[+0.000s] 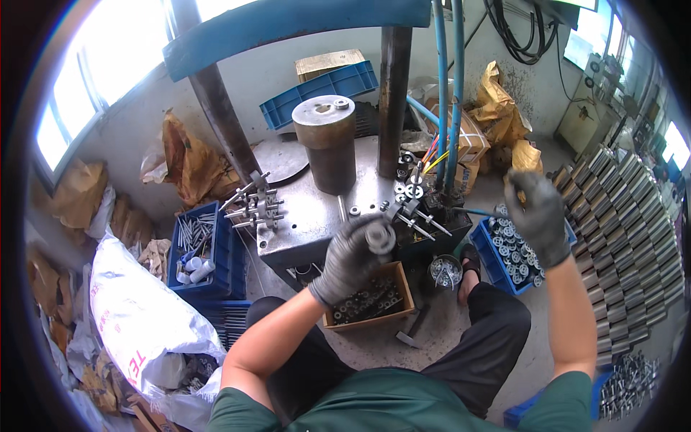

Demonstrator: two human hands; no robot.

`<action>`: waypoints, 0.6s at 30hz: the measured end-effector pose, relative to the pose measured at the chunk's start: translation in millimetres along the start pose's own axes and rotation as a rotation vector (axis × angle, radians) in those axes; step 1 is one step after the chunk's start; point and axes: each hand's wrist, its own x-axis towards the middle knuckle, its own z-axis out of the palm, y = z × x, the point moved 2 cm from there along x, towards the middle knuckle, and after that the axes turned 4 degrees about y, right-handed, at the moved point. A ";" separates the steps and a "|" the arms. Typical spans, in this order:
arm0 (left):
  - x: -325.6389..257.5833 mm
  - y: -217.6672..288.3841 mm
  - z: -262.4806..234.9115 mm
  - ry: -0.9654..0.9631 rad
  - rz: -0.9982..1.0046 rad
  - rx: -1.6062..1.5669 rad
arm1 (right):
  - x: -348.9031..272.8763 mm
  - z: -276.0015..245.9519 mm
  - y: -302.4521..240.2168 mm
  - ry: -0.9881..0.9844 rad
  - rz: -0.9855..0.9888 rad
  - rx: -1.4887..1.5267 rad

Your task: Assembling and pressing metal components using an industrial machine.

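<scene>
Both my hands wear dark grey gloves. My left hand is closed on a round metal part with a raised hub, held up in front of the steel press table. Below it on the floor stands an open carton of small dark metal parts. My right hand is raised on the right, fingers curled in; whatever lies in them, if anything, is hidden. Under and beside it sits a blue crate of round metal wheels. A thick steel cylinder stands on the table, with a small ring on its top.
Rods with metal parts stand in clusters at the table's left and right corners. A hammer and a metal bowl are on the floor. Stacked metal tubes line the right; a white sack fills the left.
</scene>
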 end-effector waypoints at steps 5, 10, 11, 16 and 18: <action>-30.7 26.2 3.5 -0.131 0.148 0.246 | -72.2 -0.5 -80.2 -0.093 -0.018 0.444; -33.9 29.4 14.4 -0.341 0.363 0.363 | -176.5 127.4 -111.5 -0.376 0.992 1.445; -37.7 26.1 15.3 -0.344 0.390 0.311 | -171.4 129.1 -127.4 -0.472 1.245 1.694; -47.0 15.8 23.6 -0.479 0.148 0.058 | -174.8 139.2 -148.1 -0.498 1.799 1.870; -57.1 -4.2 25.3 -0.458 -0.409 -0.298 | -195.4 154.4 -136.3 -0.633 1.677 1.771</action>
